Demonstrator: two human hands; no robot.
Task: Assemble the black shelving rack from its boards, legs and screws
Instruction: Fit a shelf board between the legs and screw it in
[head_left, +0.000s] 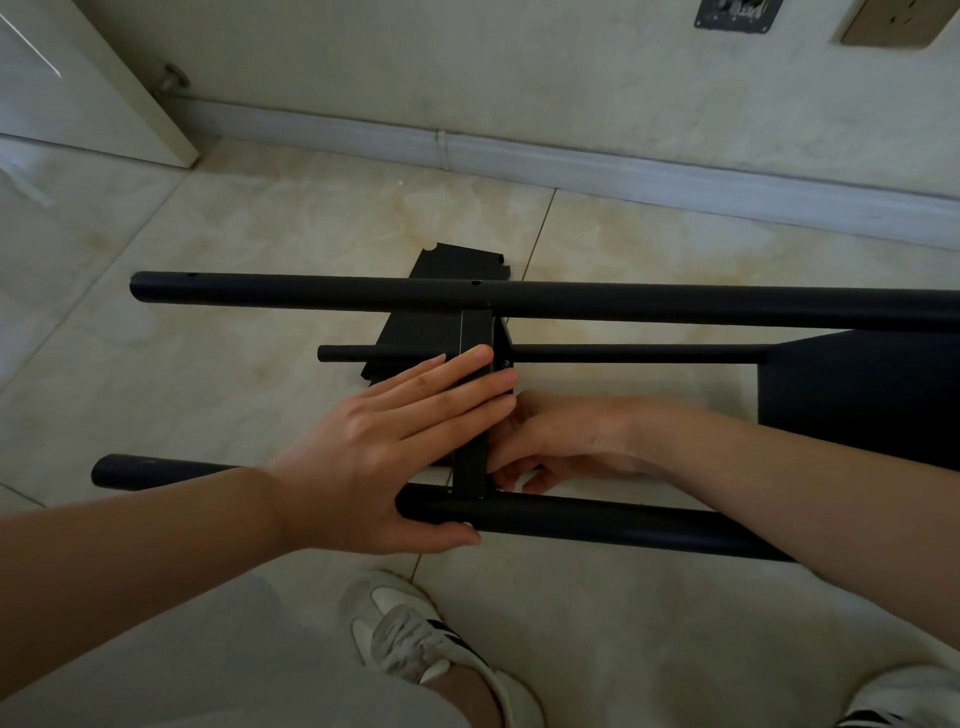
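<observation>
Left hand: the left hand (384, 447) lies flat with straight fingers across the middle board (471, 415), pressing it, thumb hooked under the near leg (597, 522); nothing is clasped in the palm.
Right hand: the right hand (558, 441) reaches in just right of the middle board, its fingertips curled at the joint with the near leg; whether it pinches a screw I cannot tell, as the fingers hide that spot.
Middle board: it stands on edge between the near leg and the far leg (519, 299), touching both.
Done so far: right of the middle board, an end board (857, 395) already sits between the legs, and a lower leg (623, 354) runs beneath.
Left to do: beyond and below the middle board, a loose board (447, 270) lies on the floor (260, 234), unmounted; the open holes on the far leg suggest more screws to go.
Progress: roughly midway, by my judgement.
</observation>
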